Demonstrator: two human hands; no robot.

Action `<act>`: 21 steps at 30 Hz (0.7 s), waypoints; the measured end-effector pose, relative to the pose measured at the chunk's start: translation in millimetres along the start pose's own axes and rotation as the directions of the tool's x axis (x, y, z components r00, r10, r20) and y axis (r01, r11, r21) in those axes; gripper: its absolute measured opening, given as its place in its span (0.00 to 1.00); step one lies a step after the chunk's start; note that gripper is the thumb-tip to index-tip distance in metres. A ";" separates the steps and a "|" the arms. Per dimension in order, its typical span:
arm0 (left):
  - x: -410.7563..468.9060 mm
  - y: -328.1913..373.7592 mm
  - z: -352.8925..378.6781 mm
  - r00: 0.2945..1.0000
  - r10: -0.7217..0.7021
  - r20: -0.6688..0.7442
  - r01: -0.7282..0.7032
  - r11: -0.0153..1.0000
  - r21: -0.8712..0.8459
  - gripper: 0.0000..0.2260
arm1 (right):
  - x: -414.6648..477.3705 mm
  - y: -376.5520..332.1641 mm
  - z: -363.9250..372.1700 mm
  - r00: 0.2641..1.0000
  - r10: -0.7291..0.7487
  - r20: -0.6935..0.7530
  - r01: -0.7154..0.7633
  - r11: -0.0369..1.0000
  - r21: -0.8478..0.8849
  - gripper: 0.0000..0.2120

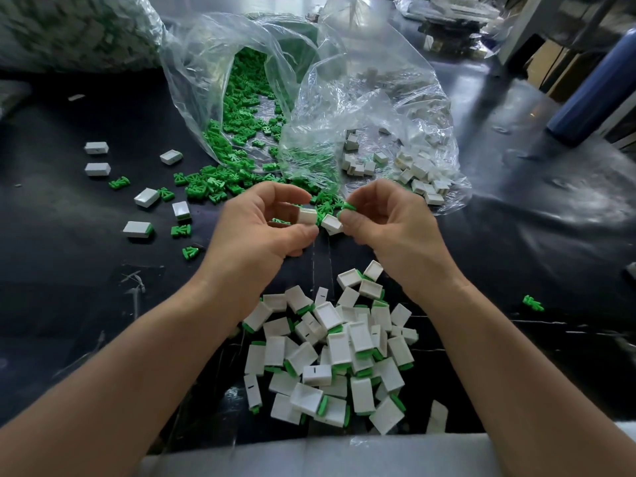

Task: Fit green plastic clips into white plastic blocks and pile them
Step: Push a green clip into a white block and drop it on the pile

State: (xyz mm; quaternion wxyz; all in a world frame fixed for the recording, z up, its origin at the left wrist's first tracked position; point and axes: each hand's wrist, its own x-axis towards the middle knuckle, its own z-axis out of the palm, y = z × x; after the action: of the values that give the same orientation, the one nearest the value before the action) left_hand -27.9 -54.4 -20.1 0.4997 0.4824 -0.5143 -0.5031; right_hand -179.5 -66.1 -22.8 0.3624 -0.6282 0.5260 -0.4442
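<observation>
My left hand (261,222) pinches a white plastic block (307,215) between thumb and fingers. My right hand (385,218) grips a second white block (332,223) and pinches a green clip (349,207) just above it. Both hands meet above the black table, the two blocks almost touching. Loose green clips (213,184) spill from a clear bag (241,108) behind the hands. A pile of white blocks with green clips fitted (330,352) lies between my forearms.
A second clear bag (395,125) at the right holds empty white blocks (421,173). Several stray white blocks (146,197) and clips lie at the left. One green clip (532,302) lies far right. A blue cylinder (592,87) stands at the back right.
</observation>
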 end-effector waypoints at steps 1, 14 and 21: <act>-0.1 -0.3 -0.2 1.000 0.004 0.000 -0.004 1.000 0.007 0.14 | -0.1 -0.5 -0.1 1.000 -0.010 -0.001 0.010 1.000 0.014 0.11; -0.5 -2.4 0.9 1.000 -0.005 0.017 0.005 1.000 0.002 0.10 | -3.6 -9.0 3.5 0.997 -0.062 0.034 0.056 0.984 0.166 0.10; -0.8 -0.9 0.1 0.999 0.017 0.037 -0.018 0.999 0.031 0.10 | -4.7 -9.0 4.7 0.996 -0.058 0.062 0.049 0.990 0.134 0.09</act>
State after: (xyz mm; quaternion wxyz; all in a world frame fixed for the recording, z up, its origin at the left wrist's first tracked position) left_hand -28.0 -53.6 -21.0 0.4869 0.4762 -0.5353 -0.4996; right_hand -172.3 -59.9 -16.9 0.4082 -0.6310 0.4662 -0.4669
